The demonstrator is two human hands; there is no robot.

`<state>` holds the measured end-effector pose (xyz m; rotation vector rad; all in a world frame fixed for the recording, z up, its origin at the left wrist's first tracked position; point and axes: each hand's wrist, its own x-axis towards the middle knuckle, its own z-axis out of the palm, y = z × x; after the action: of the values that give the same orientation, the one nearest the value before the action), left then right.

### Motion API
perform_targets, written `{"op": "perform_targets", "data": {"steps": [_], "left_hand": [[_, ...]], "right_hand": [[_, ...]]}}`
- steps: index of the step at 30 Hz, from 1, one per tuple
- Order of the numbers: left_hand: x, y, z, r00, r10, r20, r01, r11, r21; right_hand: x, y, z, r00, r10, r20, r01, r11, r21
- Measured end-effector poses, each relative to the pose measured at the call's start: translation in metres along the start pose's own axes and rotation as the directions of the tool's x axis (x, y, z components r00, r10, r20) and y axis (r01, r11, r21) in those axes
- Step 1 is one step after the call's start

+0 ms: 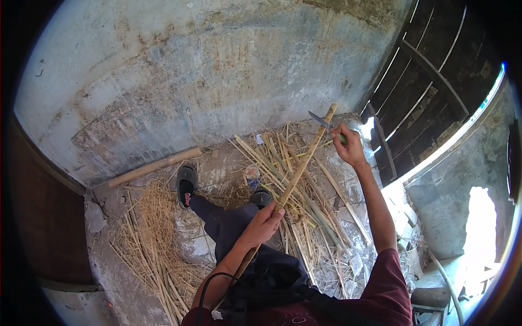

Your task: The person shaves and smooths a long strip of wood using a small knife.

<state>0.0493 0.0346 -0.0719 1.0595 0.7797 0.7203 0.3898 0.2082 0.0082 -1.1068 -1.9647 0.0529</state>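
A long bamboo strip (300, 169) runs slantwise from beside my body up to the far right. My left hand (263, 223) is closed around its lower part, near my knee. In my right hand (349, 146) is a knife (318, 120) with a green handle, gripped in a fist. Its blade lies at the strip's upper end, pointing to the left; whether the edge touches the strip I cannot tell. The strip's lowest end passes under my left forearm and is partly hidden.
Several split bamboo pieces (321, 205) lie heaped under the strip. Straw-like shavings (154, 209) cover the floor at left. A bamboo pole (155, 167) rests along the stained wall (217, 70). To the right stand a dark plank door (429, 70) and rubble (405, 223).
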Motion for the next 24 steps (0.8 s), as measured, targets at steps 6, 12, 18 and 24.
{"op": "perform_targets", "data": {"steps": [6, 12, 18, 24], "left_hand": [[0.002, -0.001, 0.002, 1.0, 0.017, 0.0, -0.017, 1.0, -0.001], [0.004, 0.0, 0.002, 1.0, 0.019, 0.003, -0.019, 0.999, -0.044], [-0.002, 0.009, 0.001, 0.999, -0.001, 0.034, 0.007, 0.984, -0.176], [0.001, -0.001, 0.0, 0.999, -0.024, -0.047, 0.023, 0.999, -0.027]], "right_hand": [[0.033, 0.015, -0.016, 0.996, 0.049, -0.078, -0.054, 0.997, -0.054], [0.051, 0.024, -0.021, 0.989, 0.145, -0.04, -0.147, 0.986, -0.082], [0.012, 0.093, -0.002, 0.976, 0.184, -0.117, -0.197, 0.975, -0.105], [-0.17, 0.162, 0.079, 0.538, 0.714, 0.449, -0.512, 0.699, -0.499]]}}
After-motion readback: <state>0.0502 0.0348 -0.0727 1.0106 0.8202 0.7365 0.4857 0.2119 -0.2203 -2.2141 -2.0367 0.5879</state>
